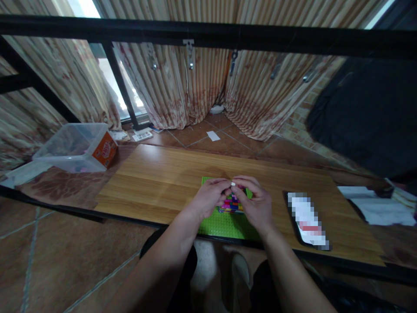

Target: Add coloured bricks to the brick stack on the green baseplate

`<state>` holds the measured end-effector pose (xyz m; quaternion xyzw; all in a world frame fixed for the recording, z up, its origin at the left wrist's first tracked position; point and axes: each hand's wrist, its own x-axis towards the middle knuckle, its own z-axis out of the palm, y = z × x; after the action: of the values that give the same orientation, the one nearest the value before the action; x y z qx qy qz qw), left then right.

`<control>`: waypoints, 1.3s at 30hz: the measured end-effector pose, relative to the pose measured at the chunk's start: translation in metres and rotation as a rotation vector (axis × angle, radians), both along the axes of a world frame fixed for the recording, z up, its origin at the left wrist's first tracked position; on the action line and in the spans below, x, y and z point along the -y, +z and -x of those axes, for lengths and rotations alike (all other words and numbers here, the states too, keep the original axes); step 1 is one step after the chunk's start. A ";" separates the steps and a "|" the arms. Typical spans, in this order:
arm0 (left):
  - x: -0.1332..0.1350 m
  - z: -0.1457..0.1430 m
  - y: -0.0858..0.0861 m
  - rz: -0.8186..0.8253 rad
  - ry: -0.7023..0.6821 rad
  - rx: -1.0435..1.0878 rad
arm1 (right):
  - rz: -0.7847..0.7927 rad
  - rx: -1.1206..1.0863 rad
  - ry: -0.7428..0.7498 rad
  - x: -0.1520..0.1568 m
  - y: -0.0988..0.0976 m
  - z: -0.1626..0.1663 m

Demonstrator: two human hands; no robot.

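L hand (212, 196) + R hand (258, 203) pinching tiny white blocky pc (233, 184) btwn fingertips, over multicolour plastic brick stack (230, 207) on green studded baseplate (216, 227). Risk: small pc, fingertip-only grip; could slip, drop onto stack.

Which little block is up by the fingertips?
The small white block, where the left hand and right hand meet. The other blocks are colourful, including pink and blue, and sit lower, over the green board.

A green studded plate (211, 227) lies left of a black rectangular phone (306, 221). Farther left stands a clear plastic box (73, 150).
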<state>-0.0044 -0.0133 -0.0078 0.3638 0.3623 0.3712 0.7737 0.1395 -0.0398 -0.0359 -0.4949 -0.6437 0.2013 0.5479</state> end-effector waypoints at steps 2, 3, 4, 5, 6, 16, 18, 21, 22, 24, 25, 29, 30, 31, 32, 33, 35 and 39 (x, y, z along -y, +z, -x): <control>0.000 0.000 0.001 0.006 -0.012 0.017 | 0.000 -0.010 0.007 0.000 0.000 0.000; 0.000 0.000 0.001 0.009 -0.017 0.021 | -0.002 -0.012 0.007 0.000 0.000 0.001; 0.000 0.000 0.001 0.011 -0.017 0.017 | -0.005 -0.012 0.003 -0.001 0.000 0.001; 0.000 0.000 0.002 0.010 -0.007 0.004 | -0.007 -0.007 -0.002 -0.001 0.000 0.001; 0.001 0.000 0.002 0.006 0.008 -0.012 | -0.007 0.001 -0.006 -0.001 0.000 0.001; 0.000 0.000 -0.001 -0.023 0.049 -0.075 | -0.009 0.081 -0.047 0.001 -0.001 0.000; -0.001 0.000 -0.001 -0.005 0.041 -0.059 | -0.006 0.072 -0.044 0.001 0.000 0.001; 0.000 -0.001 -0.001 0.011 0.043 -0.053 | 0.002 0.056 -0.042 0.000 0.001 0.001; 0.000 -0.001 0.000 0.020 0.051 -0.049 | 0.006 0.051 -0.048 0.000 0.001 0.000; 0.000 -0.001 0.002 0.049 0.089 -0.028 | 0.020 0.044 -0.076 -0.001 0.001 -0.003; -0.001 -0.001 0.003 0.067 0.123 -0.009 | 0.028 0.041 -0.097 -0.001 0.001 -0.005; -0.010 0.006 0.005 0.181 0.370 0.122 | 0.057 0.036 -0.158 -0.003 0.000 -0.014; -0.013 0.009 0.004 0.231 0.443 0.164 | 0.063 0.047 -0.160 -0.004 -0.001 -0.016; -0.016 0.012 0.003 0.286 0.512 0.208 | 0.068 0.065 -0.157 -0.004 -0.001 -0.017; -0.019 0.015 0.002 0.339 0.568 0.251 | 0.072 0.089 -0.149 -0.004 -0.001 -0.017; -0.022 0.017 0.000 0.387 0.618 0.291 | 0.073 0.115 -0.140 -0.005 -0.002 -0.017; -0.025 0.020 -0.002 0.457 0.685 0.349 | 0.067 0.175 -0.127 -0.005 -0.003 -0.015; -0.028 0.019 -0.004 0.549 0.711 0.387 | 0.044 0.299 -0.114 -0.007 -0.006 -0.012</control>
<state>-0.0234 0.0146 -0.0116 -0.0756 0.3980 0.5642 0.7194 0.1520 -0.0332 -0.0421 -0.5668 -0.6846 0.1079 0.4454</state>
